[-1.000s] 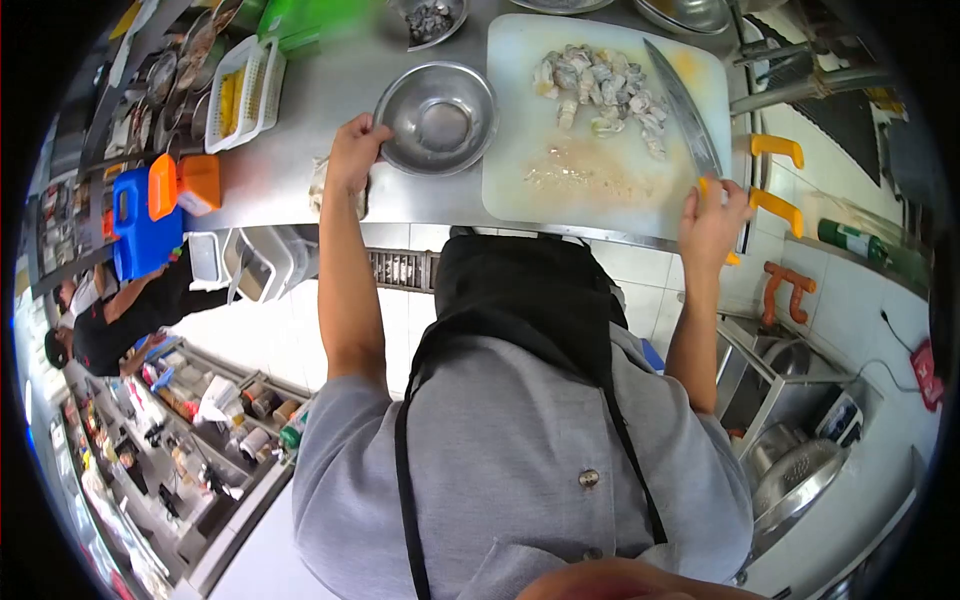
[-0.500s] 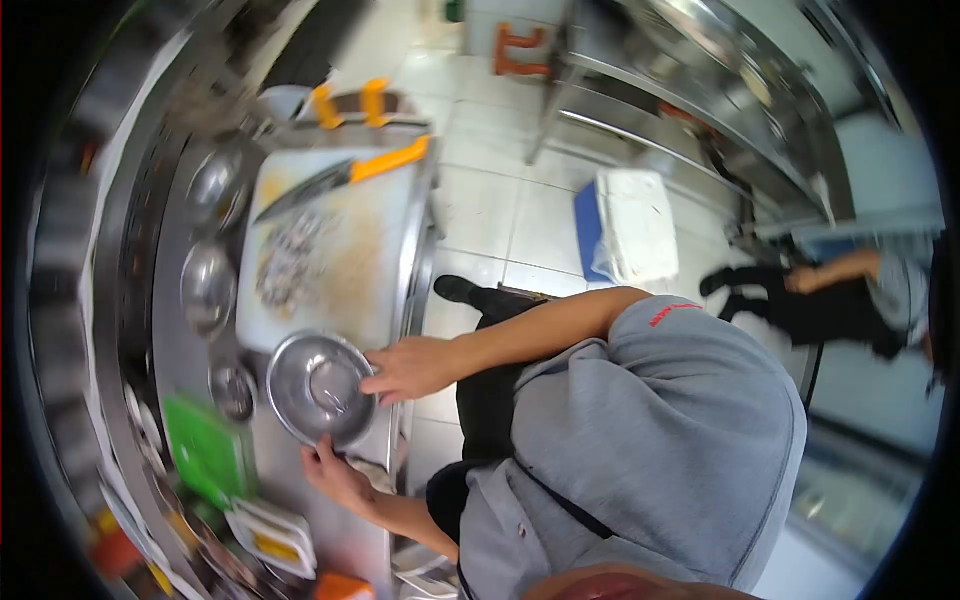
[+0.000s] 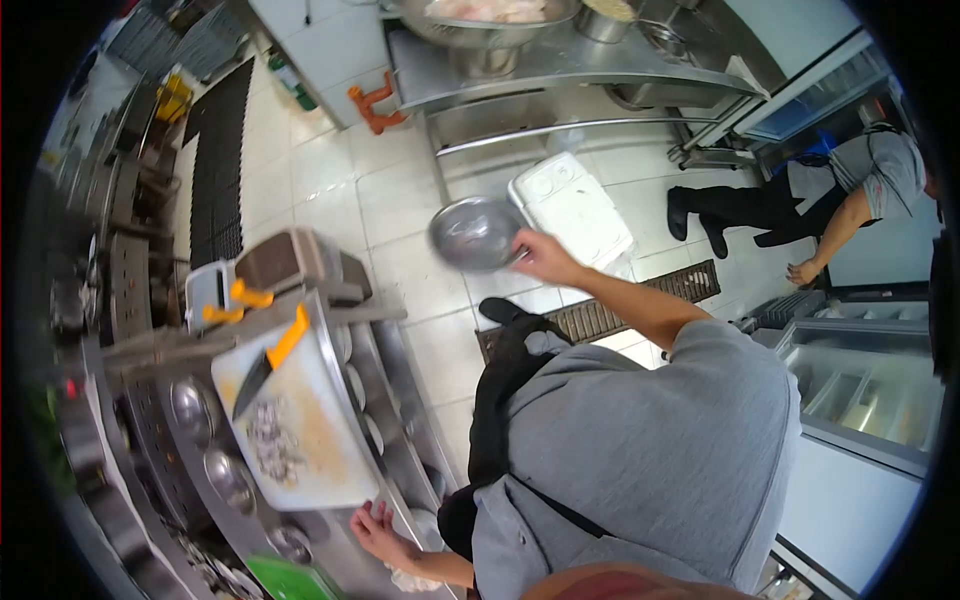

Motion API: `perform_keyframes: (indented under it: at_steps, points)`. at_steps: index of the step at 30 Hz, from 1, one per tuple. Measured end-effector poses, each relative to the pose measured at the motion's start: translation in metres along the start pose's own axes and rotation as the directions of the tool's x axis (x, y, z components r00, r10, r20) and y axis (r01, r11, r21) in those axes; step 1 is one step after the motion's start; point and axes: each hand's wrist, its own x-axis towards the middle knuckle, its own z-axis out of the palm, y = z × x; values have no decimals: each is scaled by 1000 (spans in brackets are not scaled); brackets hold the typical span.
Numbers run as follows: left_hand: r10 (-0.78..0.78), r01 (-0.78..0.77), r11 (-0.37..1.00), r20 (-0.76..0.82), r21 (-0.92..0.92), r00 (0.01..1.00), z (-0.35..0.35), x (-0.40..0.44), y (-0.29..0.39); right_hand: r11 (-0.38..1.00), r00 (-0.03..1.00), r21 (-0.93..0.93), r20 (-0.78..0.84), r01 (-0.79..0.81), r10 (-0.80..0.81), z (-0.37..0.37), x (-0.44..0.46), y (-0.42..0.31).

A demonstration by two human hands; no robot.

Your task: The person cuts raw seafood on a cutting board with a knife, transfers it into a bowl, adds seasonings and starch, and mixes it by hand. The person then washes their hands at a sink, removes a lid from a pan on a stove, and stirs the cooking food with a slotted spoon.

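My right hand [image 3: 545, 258] grips the rim of a metal mixing bowl [image 3: 474, 236], held out over the floor in front of a white lidded box. My left hand [image 3: 380, 535] is by the counter's edge, just off the near corner of the white cutting board [image 3: 335, 455]. Its fingers look loosely apart with nothing in them. On the board are chopped greyish pieces [image 3: 272, 440], too small to name, and a knife [image 3: 272, 362] with an orange handle.
Metal bowls [image 3: 230, 478] line the counter behind the board, with a green board [image 3: 290, 578] nearby. The white box [image 3: 570, 205] stands on the tiled floor near a drain grate [image 3: 640, 305]. A steel table [image 3: 560, 72] bears a large metal basin. A co-worker [image 3: 850, 190] stands at right.
The metal bowl has gone from above the counter out over the floor, carried by my right hand alone. My left hand has let go of it and stays by the counter. The view has turned.
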Motion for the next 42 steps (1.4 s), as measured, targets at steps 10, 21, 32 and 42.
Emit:
perform_keyframes:
  at_steps: [10, 21, 32, 42]
  points:
    - [55, -79, 975, 118, 207, 991, 125, 7, 76, 909, 681, 341, -609, -238, 407, -473, 187, 75]
    - [204, -71, 921, -318, 383, 926, 87, -11, 55, 993, 660, -116, -744, 20, -100, -372, 196, 42]
    - [121, 4, 977, -568, 214, 814, -3, -1, -2, 852, 805, -13, 332, 524, -491, -18, 183, -164]
    - [-73, 78, 997, -518, -11, 852, -99, 18, -40, 667, -56, 398, 880, 630, -472, 354, -3, -278]
